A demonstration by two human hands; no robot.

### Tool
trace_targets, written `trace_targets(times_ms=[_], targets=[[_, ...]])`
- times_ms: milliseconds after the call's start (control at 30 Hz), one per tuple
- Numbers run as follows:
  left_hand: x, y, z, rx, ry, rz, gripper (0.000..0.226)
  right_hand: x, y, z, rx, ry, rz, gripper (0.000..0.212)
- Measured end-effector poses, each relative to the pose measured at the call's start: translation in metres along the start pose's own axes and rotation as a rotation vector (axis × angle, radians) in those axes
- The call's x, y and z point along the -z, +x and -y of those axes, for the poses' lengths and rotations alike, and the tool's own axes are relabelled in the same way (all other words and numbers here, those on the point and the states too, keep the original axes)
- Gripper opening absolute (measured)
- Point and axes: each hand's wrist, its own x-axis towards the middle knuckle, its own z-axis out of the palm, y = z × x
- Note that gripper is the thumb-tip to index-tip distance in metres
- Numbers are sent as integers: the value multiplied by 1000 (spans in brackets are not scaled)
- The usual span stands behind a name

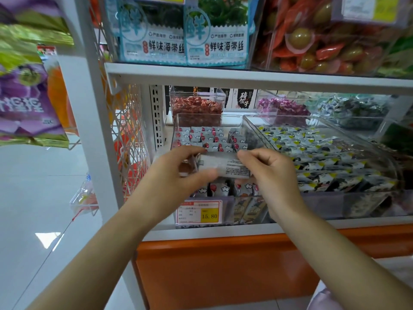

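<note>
Forearms converge; left hand [174, 175] and right hand [274, 175] pinch opposite ends of one snack packet [225, 167], spanning my fingertips above the clear bin [209, 115]. Best lowered level, aligned with rows beneath.

Grey packet [225, 167] with black print; grey-and-red packets [207, 139] in the bin; yellow price tag [209, 214]; orange shelf base [223, 265].

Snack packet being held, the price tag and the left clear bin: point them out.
snack packet [223, 166], head view, middle of its printed face.
price tag [209, 215], head view, its yellow panel.
clear bin [232, 121], head view, bare back wall.
</note>
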Motion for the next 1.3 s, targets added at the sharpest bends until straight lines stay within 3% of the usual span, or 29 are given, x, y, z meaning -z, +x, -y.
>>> trace_targets(times_ms=[100, 167, 233, 333, 467, 567, 633, 800, 933, 1067, 1167, 1233, 1300], targets=[[-9, 1, 4, -84, 151, -85, 47, -3, 0, -1, -145, 294, 2, 17], [-10, 3, 6, -75, 106, -144, 45, -7, 0, -1, -216, 550, 46, 15], [-9, 7, 8, -52, 40, -166, 46, -11, 0, -1, -186, 587, 129, 26], [-8, 14, 8, -93, 186, -167, 58, -14, 8, 1, -85, 364, 117, 24], [8, 35, 17, -189, 602, -175, 72, -12, 48, 6, -26, 135, -27, 9], [16, 43, 35, -86, 786, -24, 79, -24, 87, 2, 28, -108, -71, 14], [12, 44, 46, -36, 788, 49, 81, -36, 109, -5, 121, -287, -26, 13], [10, 45, 54, -62, 762, 36, 83, -57, 144, -19, 311, -622, 173, 23], [10, 44, 54, -72, 739, 35, 83, -67, 159, -24, 309, -789, 282, 32], [9, 44, 54, -84, 717, 25, 81, -79, 160, -35, 348, -940, 456, 16], [8, 44, 56, -100, 697, 15, 80, -84, 161, -45, 309, -1171, 620, 23], [8, 44, 57, -105, 682, 14, 79, -83, 166, -47, 200, -1074, 604, 27], [7, 43, 58, -112, 665, 12, 79, -84, 175, -46, 167, -881, 483, 23]])
